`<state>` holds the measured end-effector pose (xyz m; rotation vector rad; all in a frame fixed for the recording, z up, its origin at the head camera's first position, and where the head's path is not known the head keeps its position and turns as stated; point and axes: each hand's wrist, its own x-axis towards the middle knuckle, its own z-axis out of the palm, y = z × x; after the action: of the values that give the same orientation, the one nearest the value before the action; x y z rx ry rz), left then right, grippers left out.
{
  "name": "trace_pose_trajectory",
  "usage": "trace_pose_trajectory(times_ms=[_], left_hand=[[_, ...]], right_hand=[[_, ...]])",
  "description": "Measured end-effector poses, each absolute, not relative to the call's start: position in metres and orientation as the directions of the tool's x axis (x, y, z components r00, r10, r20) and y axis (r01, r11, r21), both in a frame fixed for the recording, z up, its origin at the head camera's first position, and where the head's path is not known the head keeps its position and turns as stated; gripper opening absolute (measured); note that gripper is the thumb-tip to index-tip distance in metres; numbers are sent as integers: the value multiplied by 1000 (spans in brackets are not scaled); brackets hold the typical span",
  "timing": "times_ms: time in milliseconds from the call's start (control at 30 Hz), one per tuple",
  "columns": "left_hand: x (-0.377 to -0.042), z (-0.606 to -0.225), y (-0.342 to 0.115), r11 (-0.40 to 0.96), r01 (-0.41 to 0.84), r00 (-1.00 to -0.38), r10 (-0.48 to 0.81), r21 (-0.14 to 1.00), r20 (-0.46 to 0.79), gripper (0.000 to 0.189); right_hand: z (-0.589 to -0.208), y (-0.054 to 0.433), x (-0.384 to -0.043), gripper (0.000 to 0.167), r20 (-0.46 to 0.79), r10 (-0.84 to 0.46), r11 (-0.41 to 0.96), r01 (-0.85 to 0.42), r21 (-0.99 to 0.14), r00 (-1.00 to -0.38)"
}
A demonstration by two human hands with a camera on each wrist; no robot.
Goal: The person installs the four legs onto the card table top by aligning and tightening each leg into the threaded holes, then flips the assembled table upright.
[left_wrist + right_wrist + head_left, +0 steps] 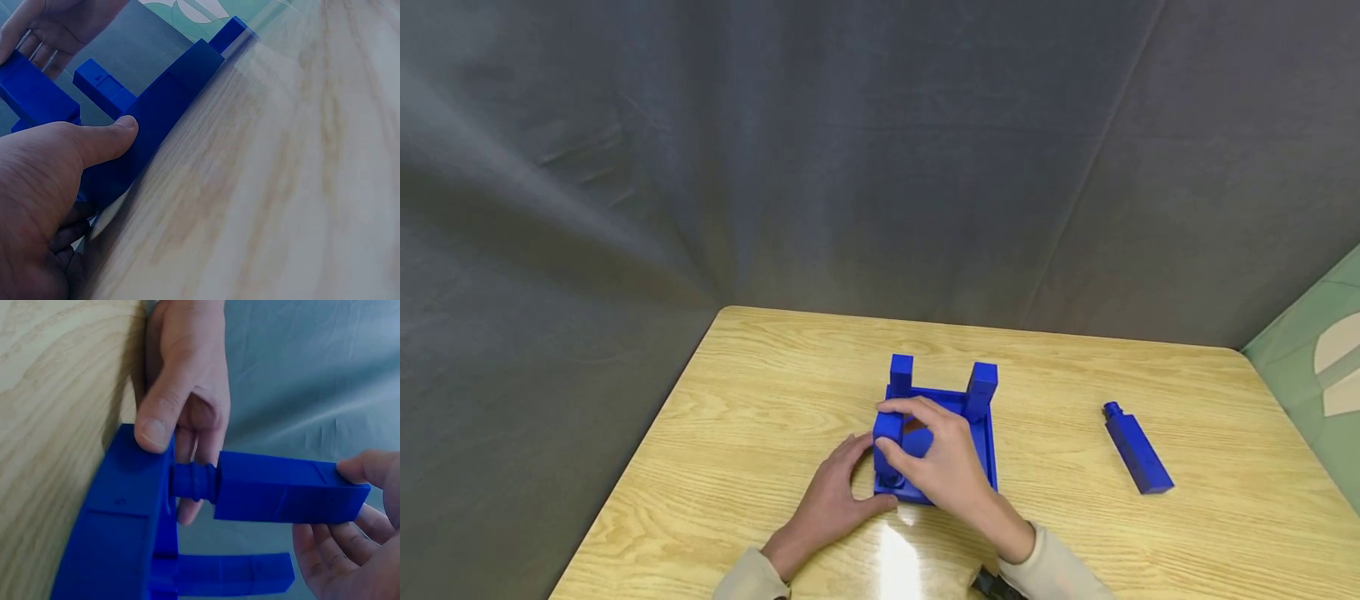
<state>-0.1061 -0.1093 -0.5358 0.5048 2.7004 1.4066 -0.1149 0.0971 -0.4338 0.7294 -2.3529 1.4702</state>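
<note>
Your right hand point(942, 463) pinches the top of a blue, square-sided leg with a threaded neck point(884, 458), upright at the near-left corner of a blue, square, rimmed base point(991, 458). Your left hand point(832, 493) grips that corner between thumb and fingers. Matching posts point(982, 388) stand at both far corners; a loose blue leg point(1138, 454) lies to the right on the wood-grain table point(1052, 475).

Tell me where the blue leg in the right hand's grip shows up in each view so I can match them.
Head: the blue leg is below centre, pinched by the right hand.
Left wrist: the blue leg is at the left edge, above the left hand.
Right wrist: the blue leg is right of centre, running sideways.
Shared landmark: the blue base, with the left hand's thumb on its edge in all three.
</note>
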Motion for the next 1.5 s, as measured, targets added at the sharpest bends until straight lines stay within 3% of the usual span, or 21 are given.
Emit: trace_pose_trajectory(times_ms=[300, 600, 967, 1300, 1500], left_hand=[[-106, -538, -110, 531, 274, -941, 319, 802, 111, 90], [-107, -537, -110, 508, 292, -936, 328, 811, 131, 88], [-106, -537, -110, 511, 270, -942, 315, 816, 115, 90], [-106, -539, -109, 525, 297, -938, 317, 798, 141, 92], [-106, -537, -109, 515, 290, -940, 313, 806, 138, 89]], right_hand=[[-430, 107, -121, 40, 460, -322, 384, -558, -736, -828], [-420, 122, -127, 42, 366, -414, 389, -526, -757, -833], [-415, 139, -135, 43, 354, -579, 357, -619, -699, -734], [-419, 138, -135, 29, 338, -582, 363, -608, -706, -740], [-420, 135, -133, 31, 343, -554, 363, -591, -720, -758]])
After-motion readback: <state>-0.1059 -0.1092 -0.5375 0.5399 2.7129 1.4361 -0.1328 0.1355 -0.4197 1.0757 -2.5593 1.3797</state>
